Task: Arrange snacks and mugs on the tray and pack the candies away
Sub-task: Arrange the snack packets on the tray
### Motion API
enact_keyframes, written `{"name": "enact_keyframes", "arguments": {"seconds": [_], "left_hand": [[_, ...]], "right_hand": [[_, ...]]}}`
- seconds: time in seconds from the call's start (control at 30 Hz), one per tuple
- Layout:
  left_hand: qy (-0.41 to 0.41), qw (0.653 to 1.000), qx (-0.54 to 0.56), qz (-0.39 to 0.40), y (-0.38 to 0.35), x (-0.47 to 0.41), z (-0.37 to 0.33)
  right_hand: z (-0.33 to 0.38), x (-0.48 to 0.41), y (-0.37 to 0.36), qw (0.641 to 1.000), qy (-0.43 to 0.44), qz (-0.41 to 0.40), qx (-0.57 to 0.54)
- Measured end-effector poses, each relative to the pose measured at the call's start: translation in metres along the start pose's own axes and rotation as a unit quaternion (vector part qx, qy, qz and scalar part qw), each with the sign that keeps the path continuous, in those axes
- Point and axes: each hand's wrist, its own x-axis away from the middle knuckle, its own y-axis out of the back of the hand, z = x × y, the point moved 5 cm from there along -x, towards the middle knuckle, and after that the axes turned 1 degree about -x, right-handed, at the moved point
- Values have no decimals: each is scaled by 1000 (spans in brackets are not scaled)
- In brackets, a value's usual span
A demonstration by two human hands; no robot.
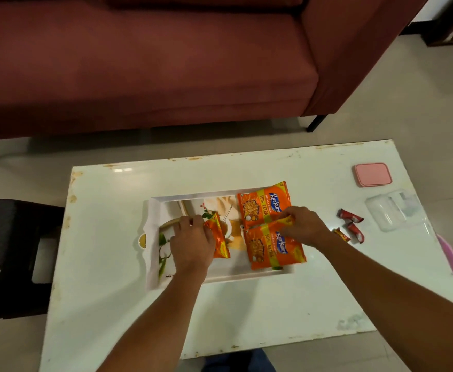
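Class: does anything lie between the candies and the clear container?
Nothing visible does. The candies lie on bare table left of the clear container; the pink lid sits apart, farther back.

Both bare forearms reach forward from the person's body and come a little inward. The left hand [190,241] is palm down, its fingers curled on a tilted packet [220,238]. The right hand [306,225] pinches the corner of the nearer flat packet [272,249].
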Motion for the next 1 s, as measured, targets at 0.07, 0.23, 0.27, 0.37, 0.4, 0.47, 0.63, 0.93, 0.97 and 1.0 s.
{"name": "enact_keyframes", "arguments": {"seconds": [0.07,0.23,0.27,0.37,0.4,0.47,0.63,0.93,0.97,1.0], "left_hand": [[-19,1000,11,2,-3,3,-6],[-41,999,33,-1,-8,9,-19],[-42,998,36,-1,-8,10,-21],[-41,998,52,0,-8,10,-26],[-42,998,54,1,-8,9,-29],[-47,997,56,5,-9,9,-35],[-49,995,83,10,-13,6,-56],[-70,987,145,22,-26,8,-71],[-57,987,147,39,-31,11,-67],[-46,986,152,60,-36,15,-63]], "right_hand": [[-4,-1,5,998,-10,-56,-2],[-20,2,-1,990,-33,-134,-22],[-23,4,-2,988,-40,-145,-17],[-28,11,-2,977,-43,-208,11],[-28,16,-1,971,-37,-234,23],[-22,25,-1,957,-6,-285,48],[10,33,-28,970,52,-237,4],[15,7,-55,992,25,-105,-60],[13,7,-52,991,18,-116,-61],[10,8,-49,990,14,-125,-63]]}}
